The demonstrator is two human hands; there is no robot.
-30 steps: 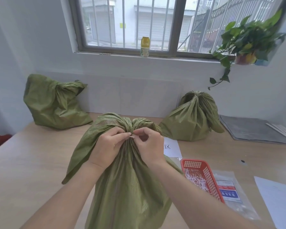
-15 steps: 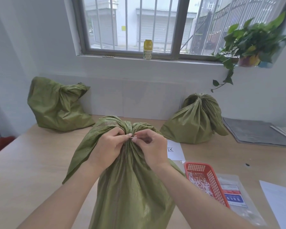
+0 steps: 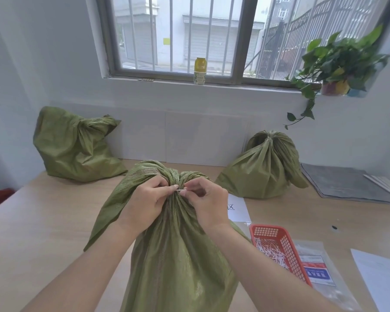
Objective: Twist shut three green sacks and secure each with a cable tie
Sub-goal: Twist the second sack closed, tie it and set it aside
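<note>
Left grip (image 3: pixel 144 206) is curled round the gathered neck of the near sack (image 3: pixel 178 255), thumb and forefinger closing on the bunched cloth. Right grip (image 3: pixel 208 203) faces it from the other side, fingers bent, with thumb and forefinger pinching a thin white cable tie (image 3: pixel 180 189). Only a short piece of the tie shows between the two sets of fingertips. This green woven sack stands upright at the front of the wooden bench (image 3: pixel 43 221), its loose mouth flopping over behind the hands.

Two more green sacks sit at the back by the wall, well apart. The left sack (image 3: pixel 72 149) has a twisted neck leaning to the right; whether it is tied cannot be told. The right sack (image 3: pixel 261 172) is gathered at the top, where a pale band circles the neck.

Just beside the near sack, to its right, a red basket (image 3: pixel 286 242) holds white cable ties (image 3: pixel 270 251). The basket lies partly on a clear plastic bag (image 3: pixel 320 271) with a red and blue label. A yellow bottle (image 3: pixel 199 70) stands on the window sill.
</note>
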